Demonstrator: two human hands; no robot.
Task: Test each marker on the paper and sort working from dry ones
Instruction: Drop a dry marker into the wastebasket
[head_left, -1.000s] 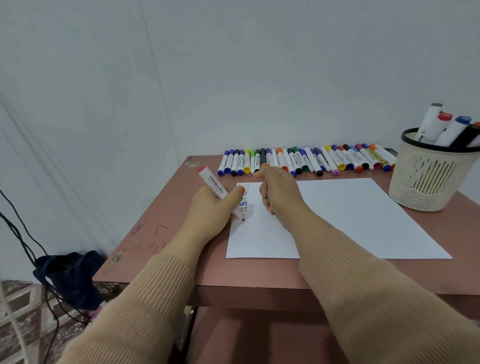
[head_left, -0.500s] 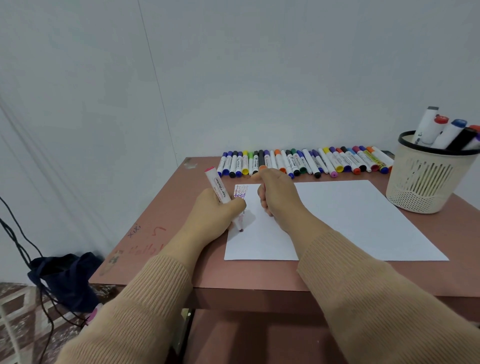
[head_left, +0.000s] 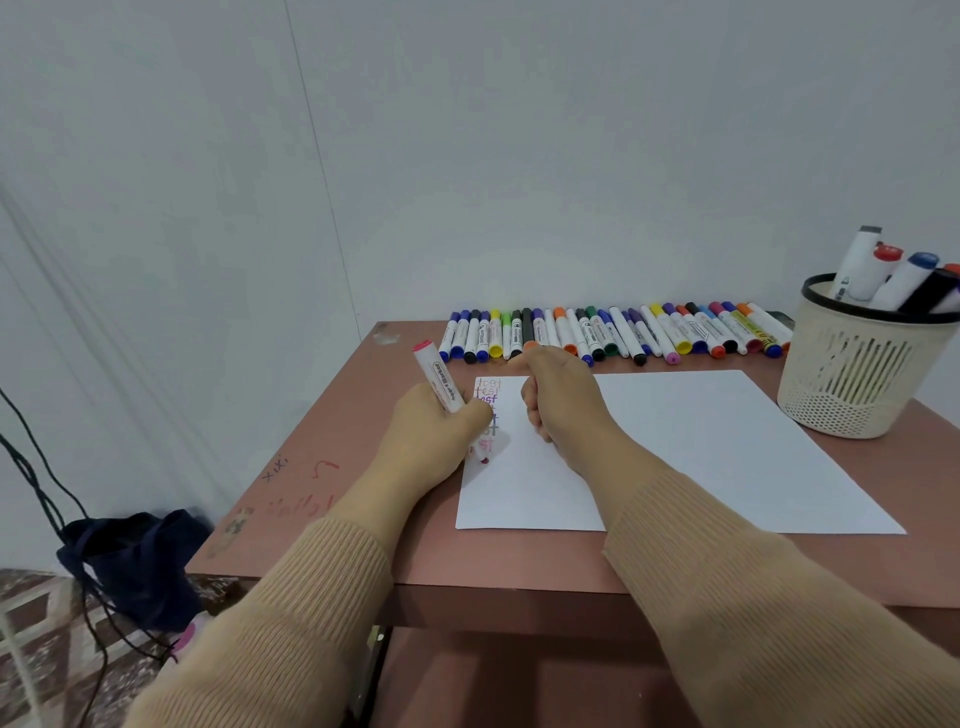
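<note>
Testing's underway: marker (head_left: 439, 382) gripped by the left hand (head_left: 431, 431), tip on the paper (head_left: 701, 447), cap (head_left: 531, 344) pinched by the right hand (head_left: 563, 395); recapping and sorting needed next.

We see soft, even, slightly cool light. The left hand (head_left: 431, 436) throws only a faint shadow on the paper (head_left: 701, 441). The wide lens bends the wall (head_left: 156, 208) lines at the left edge, and the near sleeves (head_left: 779, 623) look slightly blurred.
</note>
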